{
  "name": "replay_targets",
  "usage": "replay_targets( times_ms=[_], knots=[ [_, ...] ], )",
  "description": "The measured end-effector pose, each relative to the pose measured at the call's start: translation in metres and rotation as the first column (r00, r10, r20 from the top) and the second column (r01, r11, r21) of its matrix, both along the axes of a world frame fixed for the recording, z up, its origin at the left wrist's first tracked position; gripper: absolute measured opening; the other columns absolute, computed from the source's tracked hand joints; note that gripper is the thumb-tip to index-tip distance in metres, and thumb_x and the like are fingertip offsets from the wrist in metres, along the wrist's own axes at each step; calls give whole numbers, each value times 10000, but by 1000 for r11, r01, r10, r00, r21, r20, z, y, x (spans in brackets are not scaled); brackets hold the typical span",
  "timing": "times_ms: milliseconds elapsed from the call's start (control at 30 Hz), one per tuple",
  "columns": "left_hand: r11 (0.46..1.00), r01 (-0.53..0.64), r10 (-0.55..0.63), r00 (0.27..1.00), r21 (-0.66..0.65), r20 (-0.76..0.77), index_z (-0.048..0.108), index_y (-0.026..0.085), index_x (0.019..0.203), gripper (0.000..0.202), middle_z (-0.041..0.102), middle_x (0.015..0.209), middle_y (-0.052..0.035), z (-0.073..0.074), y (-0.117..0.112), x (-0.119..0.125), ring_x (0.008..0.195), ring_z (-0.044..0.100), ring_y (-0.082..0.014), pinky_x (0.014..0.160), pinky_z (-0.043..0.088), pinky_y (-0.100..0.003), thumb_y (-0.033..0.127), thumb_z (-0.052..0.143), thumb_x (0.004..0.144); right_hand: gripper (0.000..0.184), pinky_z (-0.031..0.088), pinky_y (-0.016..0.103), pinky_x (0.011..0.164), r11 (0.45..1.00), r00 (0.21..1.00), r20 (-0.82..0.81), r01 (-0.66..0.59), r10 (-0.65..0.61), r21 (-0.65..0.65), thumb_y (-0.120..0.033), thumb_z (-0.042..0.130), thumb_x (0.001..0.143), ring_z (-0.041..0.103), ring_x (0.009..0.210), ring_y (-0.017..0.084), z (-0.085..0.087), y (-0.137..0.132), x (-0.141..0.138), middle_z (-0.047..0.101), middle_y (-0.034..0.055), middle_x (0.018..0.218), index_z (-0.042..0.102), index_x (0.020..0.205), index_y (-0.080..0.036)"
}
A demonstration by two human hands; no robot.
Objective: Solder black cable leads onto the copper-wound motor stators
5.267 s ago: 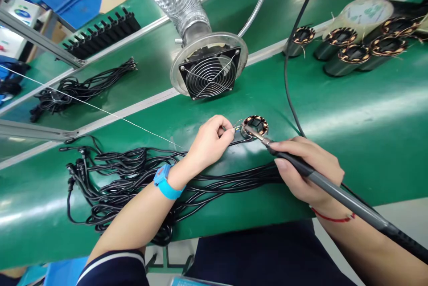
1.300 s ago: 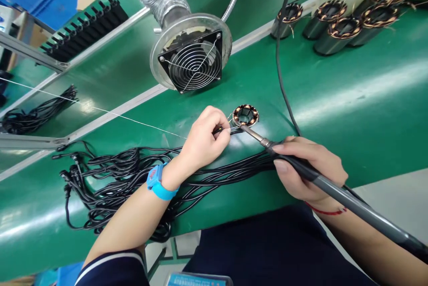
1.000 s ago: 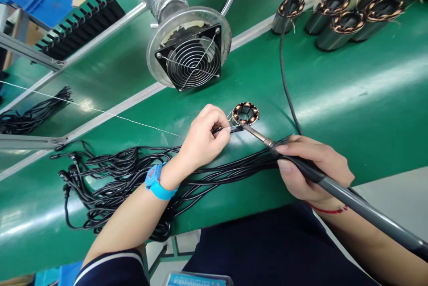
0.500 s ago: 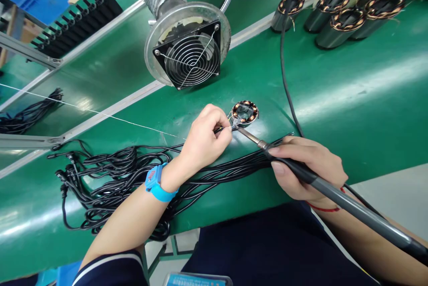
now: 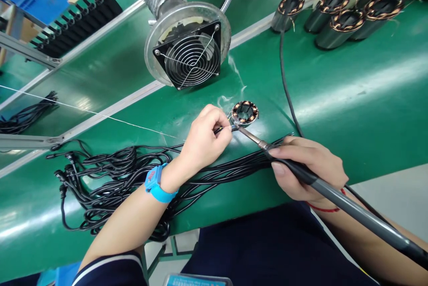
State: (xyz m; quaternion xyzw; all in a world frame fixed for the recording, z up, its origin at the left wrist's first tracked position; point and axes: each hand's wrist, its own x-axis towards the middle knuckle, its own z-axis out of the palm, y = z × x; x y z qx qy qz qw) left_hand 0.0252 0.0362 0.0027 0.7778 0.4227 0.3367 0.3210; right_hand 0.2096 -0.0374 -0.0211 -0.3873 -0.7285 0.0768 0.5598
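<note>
My right hand grips a soldering iron like a pen, its tip slanting left. The tip meets fine wires at the lower left edge of a ring-shaped stator with copper windings, which lies on the green bench. Just left of the tip, my left hand is closed in a pinch. A thin strand of solder wire runs from the far left into this hand. A dark lead with a yellow mark also shows at its fingertips; whether it is pinched too is hidden.
Black cables lie bundled under and beside my left forearm. A fume extractor fan on a foil duct hangs beyond the stator. The iron's cord crosses the bench. Several wound stators on dark cylinders stand at the back right.
Wisps of smoke have drifted from the soldering tip up toward the fan, and the smoke over the stator has thinned. Both hands, iron and stator stay nearly in place.
</note>
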Motion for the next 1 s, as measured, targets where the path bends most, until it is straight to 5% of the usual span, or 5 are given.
replay_targets(
  times_ms=[233, 400, 633, 767, 1000],
  knots=[
    [1000, 10, -10, 1000, 1, 1, 495, 188, 665, 196, 529, 719, 13, 0, 0, 0, 699, 509, -114, 608, 401, -242, 0, 528, 709, 316, 481, 321, 440, 995, 998, 11, 64, -64, -81, -161, 578, 853, 513, 497, 162, 5, -1, 1, 599, 0, 672, 601, 1138, -297],
    [999, -4, 5, 1000, -33, 7, 491, 187, 664, 199, 529, 723, 13, 1, 0, 0, 692, 499, -111, 606, 396, -241, -2, 534, 710, 358, 567, 311, 603, 974, 975, 198, 139, -103, -180, -205, 650, 878, 667, 687, 183, 19, 7, 6, 714, 28, 877, 593, 1222, -284],
    [998, -17, 17, 1000, -54, 13, 506, 184, 673, 192, 536, 731, 12, 1, 0, 1, 693, 503, -112, 610, 395, -241, -2, 534, 710, 295, 568, 274, 753, 901, 976, 178, -40, 128, -431, -217, 534, 938, 706, 830, 159, 42, 45, 17, 718, -9, 1006, 582, 1223, -274],
    [998, -25, 26, 1000, -63, 12, 509, 187, 678, 184, 540, 741, 9, 1, 0, 0, 699, 511, -115, 609, 404, -241, 7, 536, 711, 383, 544, 334, 812, 875, 928, 223, -173, 299, -453, -204, 580, 855, 670, 920, 194, 36, 66, 16, 684, 21, 1006, 526, 1232, -242],
    [996, -22, 25, 999, -81, 35, 503, 188, 679, 171, 533, 751, 8, -1, 0, 0, 728, 517, -119, 650, 425, -255, 29, 540, 728, 389, 499, 398, 840, 918, 932, 246, -169, 267, -358, -137, 510, 827, 642, 892, 208, 11, 72, 5, 659, 17, 871, 485, 1203, -233]
  ],
)
